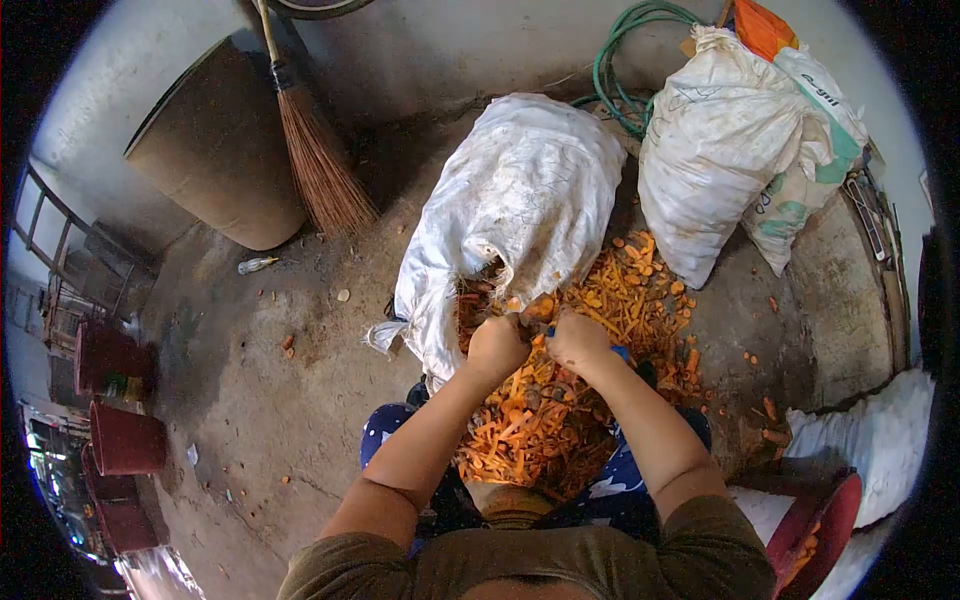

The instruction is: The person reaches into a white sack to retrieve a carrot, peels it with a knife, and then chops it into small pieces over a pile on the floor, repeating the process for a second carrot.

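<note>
My left hand (499, 347) is closed over a brownish-orange root piece (540, 308), close to the mouth of a large white sack (535, 165). Right beside it, my right hand (580, 341) is a fist. Blue shows on either side of that fist, like a blue handle (621, 352); any blade is hidden. Under both hands lies a heap of cut orange root pieces (530, 430), in strips and round slices. It sits between my knees and spreads rightward past the sack. The sack lies tilted, with its opening toward me.
Stuffed white sacks (720, 140) lean at the back right, beside a green hose (605, 70). At the back left stand a broom (320, 165) and a big brown container (215, 150). Red buckets (128, 438) line the left; another red bucket (835, 530) is at lower right.
</note>
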The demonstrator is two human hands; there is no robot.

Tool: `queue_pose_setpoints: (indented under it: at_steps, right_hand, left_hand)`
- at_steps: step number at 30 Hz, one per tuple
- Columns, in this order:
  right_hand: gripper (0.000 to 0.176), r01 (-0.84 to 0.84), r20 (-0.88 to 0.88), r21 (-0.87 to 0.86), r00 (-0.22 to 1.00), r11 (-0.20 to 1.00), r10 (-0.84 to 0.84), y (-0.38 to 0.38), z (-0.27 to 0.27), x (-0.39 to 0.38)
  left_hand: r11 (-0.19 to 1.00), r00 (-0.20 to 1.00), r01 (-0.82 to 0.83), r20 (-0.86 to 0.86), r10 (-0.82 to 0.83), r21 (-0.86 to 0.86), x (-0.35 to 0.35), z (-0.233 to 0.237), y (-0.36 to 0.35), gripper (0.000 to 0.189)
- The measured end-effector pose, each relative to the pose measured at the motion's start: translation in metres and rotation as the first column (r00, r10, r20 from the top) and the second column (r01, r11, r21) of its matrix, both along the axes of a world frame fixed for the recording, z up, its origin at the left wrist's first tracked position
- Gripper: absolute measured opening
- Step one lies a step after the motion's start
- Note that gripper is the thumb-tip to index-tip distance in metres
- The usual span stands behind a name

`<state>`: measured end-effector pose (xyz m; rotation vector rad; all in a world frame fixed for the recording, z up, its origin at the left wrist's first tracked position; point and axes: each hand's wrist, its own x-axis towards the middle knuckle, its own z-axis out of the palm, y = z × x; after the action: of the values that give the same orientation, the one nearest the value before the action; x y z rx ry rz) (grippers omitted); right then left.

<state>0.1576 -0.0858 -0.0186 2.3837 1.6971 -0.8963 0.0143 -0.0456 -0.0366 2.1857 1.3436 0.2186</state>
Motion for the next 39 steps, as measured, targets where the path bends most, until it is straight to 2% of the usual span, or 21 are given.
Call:
queue_pose_setpoints:
  at_steps: [7, 10, 12, 15, 17, 18, 19, 20, 22, 25, 26, 28, 29, 30, 31, 32, 33, 35, 36, 37, 39]
  right_hand:
    - [0.041, 0.11, 0.038, -0.064, 0.993, 0.992, -0.108, 0.01, -0.011, 0.02]
    - [0.029, 0.242, 0.14, 0.148, 0.955, 0.959, -0.263, 0.012, -0.044, 0.051]
    - [0.034, 0.305, 0.036, -0.065, 0.952, 0.95, -0.303, 0.018, -0.041, 0.087]
    - [0.037, 0.124, -0.043, 0.033, 0.992, 0.992, -0.122, 0.019, -0.041, 0.082]
    - [0.04, 0.213, -0.162, -0.079, 0.961, 0.974, -0.223, 0.022, -0.071, 0.076]
    - [0.026, 0.335, -0.676, 0.152, 0.721, 0.93, -0.149, 0.007, -0.08, 0.068]
    - [0.013, 0.541, -0.949, 0.265, 0.293, 0.798, 0.116, -0.002, -0.082, 0.063]
    - [0.013, 0.541, -0.949, 0.265, 0.292, 0.798, 0.117, -0.001, -0.08, 0.065]
    - [0.041, 0.194, -0.996, -0.087, 0.016, 0.977, -0.092, 0.0, -0.062, 0.07]
    - [0.053, 0.298, -0.942, -0.225, 0.177, 0.928, -0.286, -0.001, -0.046, 0.055]
    - [0.053, 0.3, -0.942, -0.226, 0.176, 0.927, -0.287, 0.0, -0.071, 0.065]
    - [0.069, 0.027, -0.94, -0.058, -0.338, 0.998, -0.045, 0.008, -0.137, 0.092]
    - [0.069, 0.025, -0.94, -0.055, -0.338, 0.998, -0.043, 0.015, -0.135, 0.089]
    - [0.058, 0.281, -0.896, -0.434, -0.04, 0.856, -0.441, 0.029, -0.129, 0.082]
    - [0.046, 0.598, -0.589, -0.597, 0.125, 0.534, -0.799, 0.039, -0.124, 0.07]
    - [0.059, 0.544, -0.929, -0.301, 0.016, 0.783, -0.368, 0.005, -0.061, 0.041]
    - [0.059, 0.545, -0.93, -0.299, 0.016, 0.783, -0.366, 0.005, -0.063, 0.026]
    - [0.063, 0.713, -0.753, 0.28, 0.579, 0.643, -0.314, 0.01, -0.068, 0.007]
    - [0.054, 0.464, -0.51, 0.094, 0.782, 0.881, -0.358, 0.009, -0.02, 0.004]
    - [0.054, 0.464, -0.51, 0.093, 0.782, 0.881, -0.358, 0.009, -0.021, 0.005]
    - [0.049, 0.385, -0.576, 0.24, 0.796, 0.891, -0.189, 0.005, -0.024, 0.005]
  left_hand:
    - [0.999, 0.998, 0.052, -0.023, -0.052, -0.015, 0.006, 0.015, -0.005, 0.022]
    - [0.994, 0.989, 0.063, -0.128, -0.074, -0.09, 0.003, 0.028, -0.008, 0.022]
    - [0.99, 0.989, 0.138, -0.043, -0.14, -0.041, -0.007, 0.027, -0.011, 0.021]
    - [0.993, 0.977, 0.088, -0.187, -0.101, -0.078, -0.006, 0.015, -0.003, 0.022]
    - [0.993, 0.982, 0.089, -0.158, -0.1, -0.072, -0.006, 0.017, 0.001, 0.023]
    - [0.993, 0.986, 0.096, -0.132, -0.104, -0.065, -0.005, 0.018, 0.002, 0.024]
    - [0.993, 0.985, 0.097, -0.133, -0.105, -0.066, -0.007, 0.016, 0.003, 0.024]
    - [0.985, 0.986, 0.156, -0.043, -0.16, -0.076, -0.009, 0.011, 0.005, 0.026]
    - [0.974, 0.977, 0.212, 0.048, -0.209, -0.078, -0.014, 0.011, 0.012, 0.028]
    - [0.954, 0.945, 0.29, 0.185, -0.271, -0.082, -0.018, 0.007, 0.023, 0.032]
    - [0.966, 0.925, 0.199, 0.358, -0.129, -0.166, -0.02, -0.001, 0.027, 0.033]
    - [0.95, 0.837, 0.064, 0.534, 0.115, -0.305, -0.023, -0.016, 0.039, 0.038]
    - [0.951, 0.837, 0.063, 0.535, 0.115, -0.303, -0.023, -0.021, 0.04, 0.038]
    - [0.921, 0.725, -0.047, 0.621, 0.298, -0.387, -0.02, -0.025, 0.041, 0.038]
    - [0.866, 0.575, -0.136, 0.673, 0.465, -0.482, -0.017, -0.027, 0.041, 0.038]
    - [0.838, 0.493, -0.077, 0.71, 0.502, -0.54, -0.014, -0.026, 0.039, 0.03]
    - [0.84, 0.493, -0.075, 0.712, 0.5, -0.538, -0.012, -0.03, 0.037, 0.03]
    - [0.666, 0.234, 0.075, 0.662, 0.712, -0.742, -0.008, -0.04, 0.033, 0.022]
    - [0.646, 0.228, 0.024, 0.633, 0.739, -0.763, -0.001, -0.024, 0.026, 0.023]
    - [0.646, 0.228, 0.023, 0.633, 0.74, -0.763, -0.002, -0.034, 0.03, 0.023]
    - [0.503, 0.03, 0.425, 0.568, 0.823, -0.752, -0.004, -0.055, 0.038, 0.026]
